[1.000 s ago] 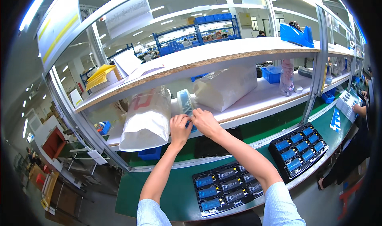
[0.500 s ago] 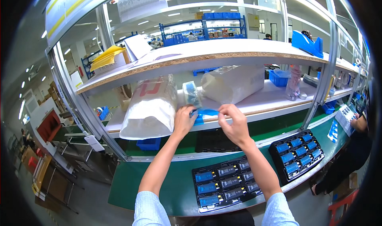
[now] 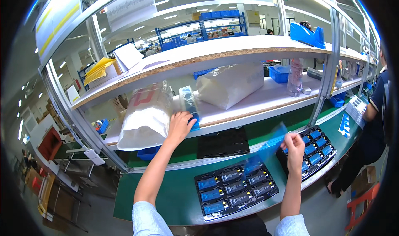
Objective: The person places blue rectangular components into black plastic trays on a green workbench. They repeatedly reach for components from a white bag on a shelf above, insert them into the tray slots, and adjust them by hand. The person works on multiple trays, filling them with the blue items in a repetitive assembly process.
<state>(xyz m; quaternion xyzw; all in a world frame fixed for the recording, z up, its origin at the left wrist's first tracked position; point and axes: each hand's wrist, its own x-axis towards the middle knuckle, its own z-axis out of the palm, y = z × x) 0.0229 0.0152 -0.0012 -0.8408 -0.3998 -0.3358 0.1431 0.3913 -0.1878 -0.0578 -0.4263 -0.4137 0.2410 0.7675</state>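
My right hand (image 3: 294,146) pinches a translucent blue film strip (image 3: 272,141) by its edge, and the strip hangs blurred toward the left. My left hand (image 3: 181,126) rests with fingers stretched out at the lower shelf's front edge. Under its fingertips lies the blue end of a clear plastic sleeve of film (image 3: 188,102). Below the strip sits a black tray (image 3: 200,210) of flat black battery-like packs (image 3: 235,187); its left column is covered with blue film. To the right, a second black tray (image 3: 308,176) holds similar packs topped with blue.
Two white plastic bags (image 3: 143,119) (image 3: 232,84) stand on the lower shelf (image 3: 266,104), near a pink bottle (image 3: 295,78) and a blue bin (image 3: 278,75). A dark tray (image 3: 222,143) lies beneath. A metal post (image 3: 329,61) rises at right. Another person (image 3: 374,111) stands at far right.
My right hand has moved right and down, drawing a blue film strip away from my left hand. My left hand has opened and settled on the sleeve. The view has shifted slightly.
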